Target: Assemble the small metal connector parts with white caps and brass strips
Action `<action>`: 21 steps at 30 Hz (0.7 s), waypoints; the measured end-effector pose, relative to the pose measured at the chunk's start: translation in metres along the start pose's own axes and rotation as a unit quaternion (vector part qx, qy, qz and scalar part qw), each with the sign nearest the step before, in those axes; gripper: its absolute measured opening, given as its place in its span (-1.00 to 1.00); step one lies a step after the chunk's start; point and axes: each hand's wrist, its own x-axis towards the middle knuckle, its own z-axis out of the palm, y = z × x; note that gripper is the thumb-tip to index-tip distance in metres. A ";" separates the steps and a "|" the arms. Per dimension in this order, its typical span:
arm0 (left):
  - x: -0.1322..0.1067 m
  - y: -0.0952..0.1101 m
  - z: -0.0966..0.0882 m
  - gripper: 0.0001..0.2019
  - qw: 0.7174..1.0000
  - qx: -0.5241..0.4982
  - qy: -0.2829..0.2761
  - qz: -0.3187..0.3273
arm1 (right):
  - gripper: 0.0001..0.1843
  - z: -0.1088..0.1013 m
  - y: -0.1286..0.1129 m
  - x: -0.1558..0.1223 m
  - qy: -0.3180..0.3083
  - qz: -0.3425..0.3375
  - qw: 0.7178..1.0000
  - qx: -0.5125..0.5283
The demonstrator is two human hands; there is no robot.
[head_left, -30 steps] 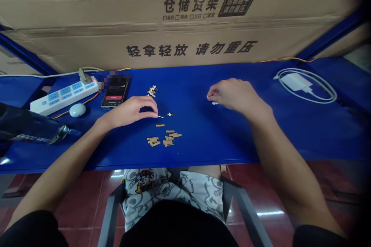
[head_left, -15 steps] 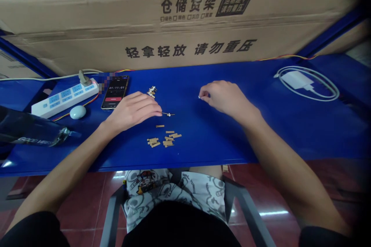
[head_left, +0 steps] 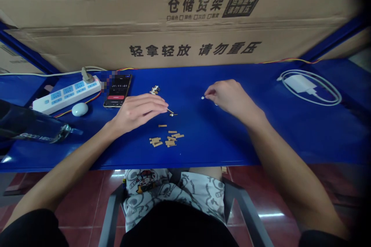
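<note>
My left hand is closed in a pinch on the end of a thin tan strip, which slants down to the right. By its tip is a small white piece with a thin stick. My right hand hovers low over the blue table, thumb and fingers pinched at a tiny white piece; its exact contact is too small to make out. Another white bit shows just under this hand. Nearer me lie several flat tan strips; one strip lies apart.
Behind my left hand sits a small pile of white and tan pieces. To the left are a phone, a power strip, a pale rounded object and a dark bottle. A white charger with cable lies right; a cardboard box stands behind.
The view has shifted slightly. The strip in my left hand now tilts downward. My right fingertips have drawn back slightly from the white piece, and a second white bit shows under that hand.
</note>
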 end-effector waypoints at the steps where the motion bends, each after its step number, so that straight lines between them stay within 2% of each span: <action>1: 0.001 0.002 0.001 -0.93 0.999 -0.021 0.007 -0.023 | -0.81 -0.004 -0.003 -0.001 0.010 0.001 1.000 0.025; 4: 0.003 0.009 0.004 -0.94 0.992 -0.055 0.039 -0.103 | -0.86 -0.012 -0.020 -0.005 0.021 -0.026 0.981 0.191; 7: 0.004 0.012 0.007 -0.88 0.977 -0.067 0.085 -0.182 | -0.79 -0.011 -0.042 -0.010 0.029 -0.079 0.921 0.380; 9: 0.004 0.013 0.009 -0.83 0.967 -0.080 0.103 -0.219 | -0.76 -0.005 -0.055 -0.012 0.029 -0.103 0.886 0.450; 12: 0.003 0.012 0.012 -0.80 0.959 -0.098 0.111 -0.240 | -0.76 0.006 -0.069 -0.015 0.039 -0.108 0.844 0.525; 15: 0.004 0.014 0.013 -0.80 0.959 -0.112 0.117 -0.234 | -0.71 0.013 -0.077 -0.016 0.035 -0.087 0.809 0.580; 21: 0.006 0.020 0.011 -0.88 0.959 -0.108 0.118 -0.233 | -0.64 0.016 -0.085 -0.018 0.024 -0.066 0.774 0.630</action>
